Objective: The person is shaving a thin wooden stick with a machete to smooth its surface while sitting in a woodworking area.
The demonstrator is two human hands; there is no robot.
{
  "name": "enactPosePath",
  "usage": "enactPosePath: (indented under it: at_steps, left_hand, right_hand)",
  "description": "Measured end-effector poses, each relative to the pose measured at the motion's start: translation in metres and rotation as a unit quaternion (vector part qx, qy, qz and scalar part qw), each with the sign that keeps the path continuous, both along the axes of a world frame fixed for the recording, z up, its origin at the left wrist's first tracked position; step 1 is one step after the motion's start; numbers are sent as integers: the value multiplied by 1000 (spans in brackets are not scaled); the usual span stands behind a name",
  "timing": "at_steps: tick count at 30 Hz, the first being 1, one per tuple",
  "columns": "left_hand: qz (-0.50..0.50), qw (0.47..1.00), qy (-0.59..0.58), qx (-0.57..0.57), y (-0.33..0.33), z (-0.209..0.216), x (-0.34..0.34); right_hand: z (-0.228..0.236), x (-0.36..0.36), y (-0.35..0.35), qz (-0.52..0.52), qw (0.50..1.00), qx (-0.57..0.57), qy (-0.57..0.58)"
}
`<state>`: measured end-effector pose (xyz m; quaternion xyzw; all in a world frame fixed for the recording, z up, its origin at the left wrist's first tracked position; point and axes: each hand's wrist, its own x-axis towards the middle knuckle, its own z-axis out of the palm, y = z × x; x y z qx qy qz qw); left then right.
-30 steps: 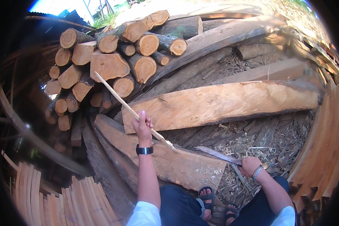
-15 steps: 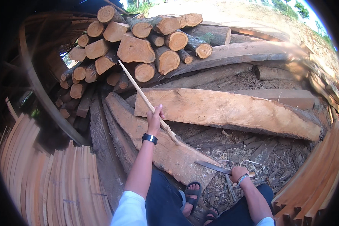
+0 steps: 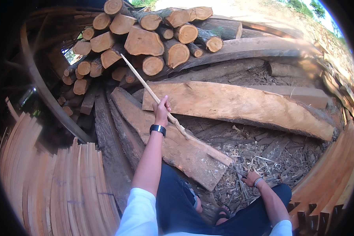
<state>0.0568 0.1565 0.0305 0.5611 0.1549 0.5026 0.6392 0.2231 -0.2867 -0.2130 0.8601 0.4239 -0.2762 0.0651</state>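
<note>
My left hand (image 3: 162, 110) is closed around a long, thin, pale wooden stick (image 3: 141, 80), which slants from the log pile down to a broad slab of wood (image 3: 177, 157). The stick's lower end rests on or just above that slab. At the slab's near right end, my right hand (image 3: 251, 179) grips the handle of a machete (image 3: 236, 171). Its blade points up and left toward the slab; the far part is hard to make out against the wood. Blade and stick appear apart.
Cut logs (image 3: 144, 41) are piled at the back left. A thick bark-edged plank (image 3: 240, 104) lies across the middle. Stacked boards stand at left (image 3: 72, 185) and right (image 3: 322, 185). Wood shavings (image 3: 259, 161) cover the ground beside my sandalled foot (image 3: 223, 213).
The machete has turned, its blade now pointing more steeply up and left. The stick stays in my left hand, its lower end slightly higher in view. The view has shifted a little.
</note>
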Motion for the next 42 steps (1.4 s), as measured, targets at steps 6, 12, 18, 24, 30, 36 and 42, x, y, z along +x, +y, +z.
enactPosePath:
  at_steps: [6, 12, 18, 24, 30, 36, 42]
  left_hand:
    - [34, 997, -53, 38, 5, 23, -17]
    - [-6, 992, -120, -24, 3, 0, -31]
    - [56, 975, -161, -145, 24, -30, -44]
    - [100, 973, -158, -138, 35, -29, -52]
    - [123, 974, -141, -128, 29, -21, -52]
    - [107, 981, -153, -60, 8, -32, -49]
    - [69, 987, -134, 45, -39, -47, -58]
  right_hand:
    - [3, -16, -12, -94, 992, 68, 48]
    - [26, -54, 9, -173, 951, 217, 135]
    - [30, -110, 77, -185, 879, 381, 218]
    - [28, -135, 136, -141, 887, 396, 191]
    - [33, -142, 157, -135, 877, 387, 253]
    - [10, -143, 169, -153, 873, 378, 268]
    - [45, -143, 168, -121, 874, 396, 256]
